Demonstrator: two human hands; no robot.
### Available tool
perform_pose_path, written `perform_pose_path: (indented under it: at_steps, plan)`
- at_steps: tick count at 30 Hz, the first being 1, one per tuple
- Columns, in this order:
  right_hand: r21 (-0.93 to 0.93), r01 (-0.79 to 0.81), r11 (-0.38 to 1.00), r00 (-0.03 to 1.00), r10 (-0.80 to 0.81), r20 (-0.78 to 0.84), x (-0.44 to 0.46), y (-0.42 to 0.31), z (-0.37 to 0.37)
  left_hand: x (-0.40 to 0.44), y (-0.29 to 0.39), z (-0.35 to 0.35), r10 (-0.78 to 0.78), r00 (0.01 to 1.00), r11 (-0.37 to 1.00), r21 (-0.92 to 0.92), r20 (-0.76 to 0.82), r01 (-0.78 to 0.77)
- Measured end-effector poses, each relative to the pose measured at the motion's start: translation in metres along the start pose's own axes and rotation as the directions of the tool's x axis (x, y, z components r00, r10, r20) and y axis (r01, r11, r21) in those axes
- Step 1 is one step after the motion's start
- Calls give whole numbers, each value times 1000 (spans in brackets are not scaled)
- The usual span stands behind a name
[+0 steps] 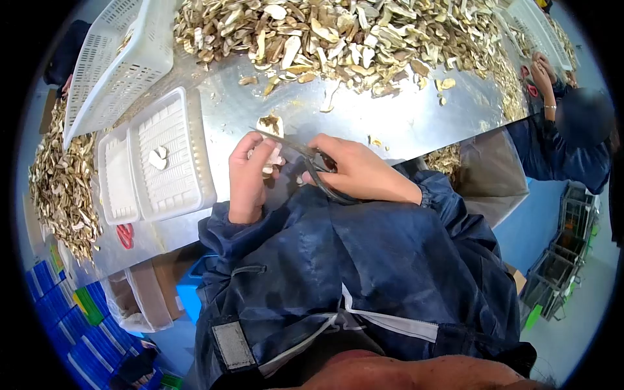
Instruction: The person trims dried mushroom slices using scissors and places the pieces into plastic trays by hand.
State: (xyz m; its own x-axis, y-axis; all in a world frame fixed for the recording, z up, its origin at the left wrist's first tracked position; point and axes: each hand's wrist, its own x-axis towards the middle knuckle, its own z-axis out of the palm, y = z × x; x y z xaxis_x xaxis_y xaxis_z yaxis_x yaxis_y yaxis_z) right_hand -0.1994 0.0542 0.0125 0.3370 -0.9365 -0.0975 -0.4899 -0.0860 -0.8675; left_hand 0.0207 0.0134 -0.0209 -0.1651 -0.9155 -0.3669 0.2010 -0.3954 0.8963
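Observation:
My left hand [246, 175] is closed, pinching a pale dried mushroom slice [270, 124] with a brown patch at its far end. More whitish mushroom pieces [275, 155] show between its fingers and palm. In my right hand [354, 166] is a pair of dark-handled scissors [320, 180], fingers through the loops. The blades point left and lie across the near side of the slice; whether they touch it I cannot tell. Left of my hands sits a white plastic tray [180, 207] with two ribbed compartments; a few white slices [158, 158] lie in the larger one.
A large heap of dried mushroom slices [364, 39] covers the back of the metal table [227, 104]. White perforated baskets [117, 84] stand at both far sides. Red-handled scissors [125, 236] lie by the tray. Another person [565, 130] works at the right.

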Motion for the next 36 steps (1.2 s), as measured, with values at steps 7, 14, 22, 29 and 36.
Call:
perform_pose_path:
  at_steps: [7, 14, 22, 29, 36]
  plan:
    - [-122, 54, 991, 999, -53, 12, -5, 14, 3, 1, 1, 1, -52, 998, 999, 14, 32, 51]
    - [-111, 60, 992, 998, -58, 23, -8, 17, -1, 3, 1, -3, -94, 991, 995, -3, 100, 95]
    - [-118, 13, 993, 998, -5, 69, -10, 12, -6, 5, -2, -7, -85, 983, 994, -59, 163, 96]
    - [-156, -15, 988, 999, 22, 42, -14, 5, -13, -3, 1, -3, -1, 992, 996, -86, 125, 12]
    - [-12, -44, 999, 995, 44, 84, -12, 2, -13, -5, 1, -13, 16, 980, 998, -64, 199, -3]
